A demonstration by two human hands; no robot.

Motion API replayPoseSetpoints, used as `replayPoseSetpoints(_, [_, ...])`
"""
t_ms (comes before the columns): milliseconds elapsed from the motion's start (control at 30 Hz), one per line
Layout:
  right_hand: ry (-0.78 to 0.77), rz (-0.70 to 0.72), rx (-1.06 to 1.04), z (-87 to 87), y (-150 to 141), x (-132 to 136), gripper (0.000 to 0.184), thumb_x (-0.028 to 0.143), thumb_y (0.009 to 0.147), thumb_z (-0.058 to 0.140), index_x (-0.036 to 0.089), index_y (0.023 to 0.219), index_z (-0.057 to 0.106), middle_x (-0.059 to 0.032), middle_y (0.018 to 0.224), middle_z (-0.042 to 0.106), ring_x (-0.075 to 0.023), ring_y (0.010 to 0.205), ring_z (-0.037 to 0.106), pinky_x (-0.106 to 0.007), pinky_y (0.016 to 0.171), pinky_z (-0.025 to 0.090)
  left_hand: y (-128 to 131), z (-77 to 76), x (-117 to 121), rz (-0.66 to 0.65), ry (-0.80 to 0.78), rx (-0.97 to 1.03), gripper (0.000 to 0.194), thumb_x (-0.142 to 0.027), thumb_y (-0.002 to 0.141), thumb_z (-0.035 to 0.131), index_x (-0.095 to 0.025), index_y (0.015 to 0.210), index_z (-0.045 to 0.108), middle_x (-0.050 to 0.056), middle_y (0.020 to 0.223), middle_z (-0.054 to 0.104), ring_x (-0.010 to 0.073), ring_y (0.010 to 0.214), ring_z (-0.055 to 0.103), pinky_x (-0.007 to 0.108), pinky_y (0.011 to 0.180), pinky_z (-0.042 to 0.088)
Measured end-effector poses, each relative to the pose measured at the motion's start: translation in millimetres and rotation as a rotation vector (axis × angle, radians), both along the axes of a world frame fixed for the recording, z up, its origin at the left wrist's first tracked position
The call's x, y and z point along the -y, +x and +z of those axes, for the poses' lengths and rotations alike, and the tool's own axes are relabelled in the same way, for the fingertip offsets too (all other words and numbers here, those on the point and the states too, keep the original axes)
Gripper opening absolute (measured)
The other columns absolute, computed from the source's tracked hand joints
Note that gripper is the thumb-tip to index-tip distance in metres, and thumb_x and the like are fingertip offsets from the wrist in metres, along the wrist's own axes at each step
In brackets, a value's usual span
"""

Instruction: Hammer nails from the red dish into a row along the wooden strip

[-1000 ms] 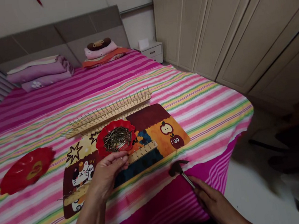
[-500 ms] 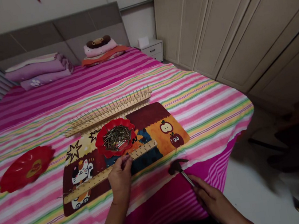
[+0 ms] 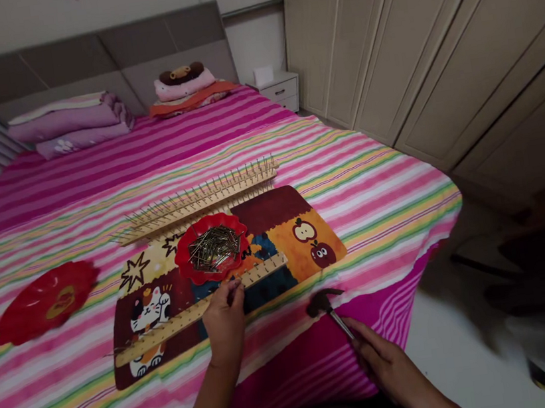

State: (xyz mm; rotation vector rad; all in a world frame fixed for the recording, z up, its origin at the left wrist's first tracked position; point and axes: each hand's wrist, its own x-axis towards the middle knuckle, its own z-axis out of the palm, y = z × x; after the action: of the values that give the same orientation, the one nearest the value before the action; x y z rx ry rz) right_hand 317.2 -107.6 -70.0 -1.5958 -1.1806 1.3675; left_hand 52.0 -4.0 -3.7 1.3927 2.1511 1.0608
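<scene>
My left hand (image 3: 226,317) is pinched at the middle of a narrow wooden strip (image 3: 180,320), on what looks like a nail, mostly hidden by the fingertips. Several nails stand in the strip on both sides of the hand. My right hand (image 3: 386,363) grips a hammer (image 3: 339,322) by its handle, its dark claw head over the bed edge, apart from the strip. Just beyond my left hand sits a red scalloped bowl (image 3: 184,271) full of loose nails (image 3: 215,248). Strip and bowl rest on a patterned mat (image 3: 274,214).
Behind the bowl lie wooden strips (image 3: 202,205) bristling with upright nails. A red lid-like dish (image 3: 29,306) lies at left on the striped bedspread (image 3: 380,183). Folded bedding (image 3: 71,127) is stacked by the headboard. A wardrobe (image 3: 383,49) stands at right, beyond the bed.
The left fingers have shifted slightly along the strip, still pinched. The hammer and right hand stay practically where they were; the view has moved a little.
</scene>
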Motion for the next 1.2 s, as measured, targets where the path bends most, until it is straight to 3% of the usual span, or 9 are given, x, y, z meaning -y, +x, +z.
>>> replayPoseSetpoints(67, [0.033, 0.046, 0.024, 7.0, -0.3, 0.5, 0.049, 0.050, 0.082, 0.053, 0.022, 0.121, 0.062, -0.0054, 0.091, 0.071, -0.0208, 0.079, 0.066, -0.031, 0.070, 0.054, -0.1, -4.7, 0.2, -0.033, 0.049, -0.060, 0.016, -0.033, 0.075, 0.057, -0.022, 0.080, 0.069, 0.003, 0.086, 0.072, 0.0187, 0.085, 0.065, 0.030, 0.082, 0.050])
replayPoseSetpoints(167, [0.079, 0.102, 0.065, 25.9, -4.2, 1.0, 0.046, 0.046, 0.086, 0.050, 0.024, 0.125, 0.059, -0.0050, 0.108, 0.069, -0.0236, 0.104, 0.062, -0.034, 0.088, 0.050, -0.9, -10.2, 0.4, -0.090, 0.113, -0.144, 0.017, -0.033, 0.078, 0.055, -0.022, 0.076, 0.068, 0.003, 0.082, 0.069, 0.0178, 0.082, 0.063, 0.028, 0.077, 0.049])
replayPoseSetpoints(300, [0.156, 0.236, 0.037, 64.5, -21.6, -10.3, 0.045, 0.038, 0.093, 0.040, 0.024, 0.136, 0.047, -0.0043, 0.101, 0.072, -0.0211, 0.104, 0.063, -0.034, 0.090, 0.050, -1.6, -11.5, 1.6, -0.137, 0.143, -0.224, 0.017, -0.031, 0.082, 0.053, -0.022, 0.074, 0.066, 0.002, 0.077, 0.066, 0.0167, 0.078, 0.061, 0.027, 0.075, 0.046])
replayPoseSetpoints(433, [0.420, 0.342, 0.036, 99.8, -49.8, -37.0, 0.041, 0.028, 0.095, 0.040, 0.025, 0.136, 0.045, -0.0057, 0.127, 0.060, -0.0180, 0.116, 0.057, -0.032, 0.099, 0.044, -1.4, -10.3, 3.5, -0.161, 0.158, -0.262, 0.018, -0.027, 0.084, 0.051, -0.022, 0.072, 0.063, 0.002, 0.076, 0.064, 0.0161, 0.077, 0.059, 0.026, 0.074, 0.044])
replayPoseSetpoints(600, [0.578, 0.472, 0.295, 115.9, -82.4, -64.6, 0.045, 0.021, 0.094, 0.034, 0.019, 0.140, 0.038, -0.0116, 0.126, 0.060, -0.0220, 0.112, 0.059, -0.038, 0.093, 0.048, -4.1, -10.5, 5.3, -0.159, 0.149, -0.298, 0.020, -0.022, 0.083, 0.050, -0.021, 0.067, 0.061, 0.001, 0.069, 0.060, 0.0151, 0.071, 0.056, 0.024, 0.066, 0.042])
replayPoseSetpoints(733, [0.526, 0.568, 0.408, 115.7, -89.3, -68.2, 0.047, 0.017, 0.092, 0.035, 0.020, 0.139, 0.040, -0.0132, 0.116, 0.065, -0.0265, 0.104, 0.063, -0.044, 0.085, 0.052, -8.3, -13.1, 4.4, -0.153, 0.132, -0.285, 0.017, -0.018, 0.082, 0.050, -0.020, 0.071, 0.062, 0.001, 0.071, 0.061, 0.0157, 0.073, 0.058, 0.025, 0.067, 0.043])
replayPoseSetpoints(933, [0.474, 0.431, 0.149, 108.3, -54.9, -45.6, 0.044, 0.026, 0.095, 0.037, 0.025, 0.139, 0.039, -0.0071, 0.124, 0.062, -0.0186, 0.113, 0.059, -0.035, 0.096, 0.047, -7.4, -15.9, 5.7, -0.169, 0.166, -0.256, 0.014, -0.023, 0.082, 0.051, -0.020, 0.078, 0.065, 0.003, 0.079, 0.065, 0.0170, 0.079, 0.060, 0.027, 0.074, 0.046])
replayPoseSetpoints(1067, [0.279, 0.354, 0.134, 69.4, -20.9, -23.7, 0.046, 0.034, 0.094, 0.040, 0.025, 0.139, 0.042, -0.0050, 0.126, 0.062, -0.0188, 0.116, 0.057, -0.031, 0.097, 0.045, -12.9, 1.4, 14.6, -0.187, 0.127, -0.273, 0.015, -0.027, 0.081, 0.053, -0.020, 0.086, 0.066, 0.003, 0.084, 0.067, 0.0161, 0.079, 0.062, 0.025, 0.072, 0.047])
replayPoseSetpoints(1200, [0.113, 0.257, 0.049, 15.2, 0.8, -5.3, 0.049, 0.039, 0.091, 0.043, 0.021, 0.136, 0.048, -0.0075, 0.127, 0.061, -0.0210, 0.114, 0.058, -0.031, 0.095, 0.046, -36.9, 41.3, 3.6, -0.126, 0.025, -0.390, 0.017, -0.030, 0.081, 0.052, -0.021, 0.082, 0.067, 0.002, 0.086, 0.067, 0.0150, 0.077, 0.062, 0.023, 0.072, 0.046])
